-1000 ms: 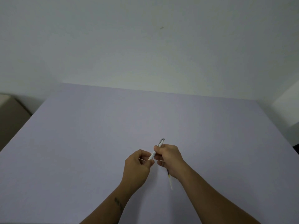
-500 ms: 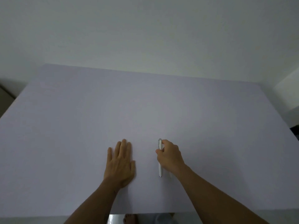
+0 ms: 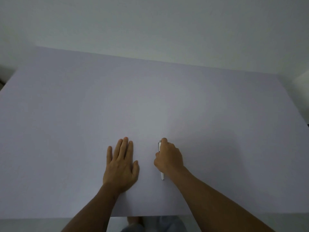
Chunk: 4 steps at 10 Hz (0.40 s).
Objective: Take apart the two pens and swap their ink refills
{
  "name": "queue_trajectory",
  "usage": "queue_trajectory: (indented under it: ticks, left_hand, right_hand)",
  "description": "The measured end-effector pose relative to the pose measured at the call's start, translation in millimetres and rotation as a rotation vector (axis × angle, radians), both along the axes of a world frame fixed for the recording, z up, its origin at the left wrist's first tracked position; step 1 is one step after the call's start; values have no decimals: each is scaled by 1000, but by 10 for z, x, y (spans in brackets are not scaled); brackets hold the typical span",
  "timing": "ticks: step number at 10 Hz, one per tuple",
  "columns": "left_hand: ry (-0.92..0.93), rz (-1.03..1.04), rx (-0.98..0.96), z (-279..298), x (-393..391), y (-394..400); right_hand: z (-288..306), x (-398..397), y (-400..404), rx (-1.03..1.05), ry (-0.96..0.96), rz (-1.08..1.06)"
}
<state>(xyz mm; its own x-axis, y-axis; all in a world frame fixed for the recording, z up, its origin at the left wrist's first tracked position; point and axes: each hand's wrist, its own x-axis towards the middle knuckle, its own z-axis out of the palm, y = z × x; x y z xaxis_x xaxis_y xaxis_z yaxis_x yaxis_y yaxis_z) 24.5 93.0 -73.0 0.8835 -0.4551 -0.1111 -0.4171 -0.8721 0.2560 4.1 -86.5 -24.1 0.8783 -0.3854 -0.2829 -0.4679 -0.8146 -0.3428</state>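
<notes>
A white pen (image 3: 162,176) lies lengthwise on the pale lilac table (image 3: 150,101), its clip end pointing away from me and its tip toward the near edge. My right hand (image 3: 168,157) rests over the middle of the pen with fingers curled around it, so most of the barrel is hidden. My left hand (image 3: 121,164) lies flat on the table, palm down, fingers together, a short way left of the pen and not touching it. A second pen is not visible; it may be hidden under my right hand.
The table's near edge (image 3: 150,216) runs just below my forearms, with the floor and my feet beyond it. A plain white wall (image 3: 150,22) rises behind the far edge. A white surface (image 3: 302,77) shows at the far right.
A second ago both hands held the pen up above the table. The pen now lies on the table under my right hand, and my left hand has let go and flattened on the table.
</notes>
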Motion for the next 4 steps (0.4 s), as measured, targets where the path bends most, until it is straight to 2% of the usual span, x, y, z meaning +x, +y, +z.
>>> queue_trajectory:
  ticks: [4]
  left_hand:
    - [8,-11,-9,31,11,30]
  right_hand:
    - [179,-4,-108,28,25,-46]
